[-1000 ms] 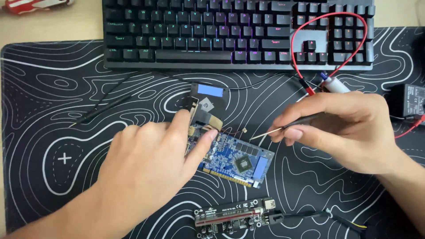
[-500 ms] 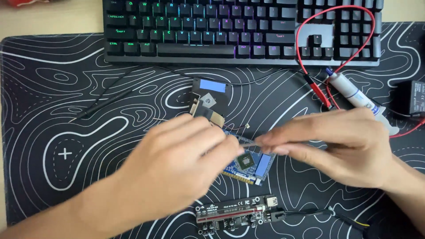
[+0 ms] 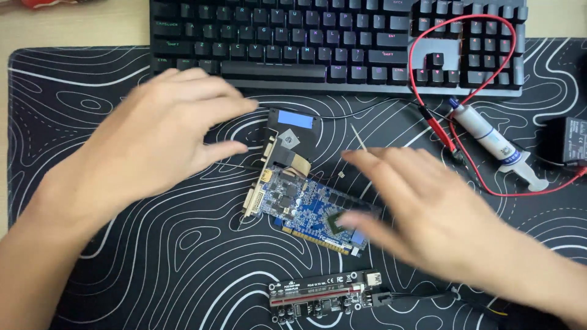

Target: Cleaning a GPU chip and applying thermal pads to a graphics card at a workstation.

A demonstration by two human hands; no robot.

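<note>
The left hand (image 3: 162, 131), which a moment ago lay over the blue circuit board (image 3: 306, 205) and pinned it down, has lifted off and drawn back toward the keyboard (image 3: 330, 43), fingers spread and empty. The right hand (image 3: 422, 211) has let go of the thin stick (image 3: 359, 139) it was pinching; the stick now lies loose on the mat beside the board. That hand now hovers open and blurred over the board's right end.
</note>
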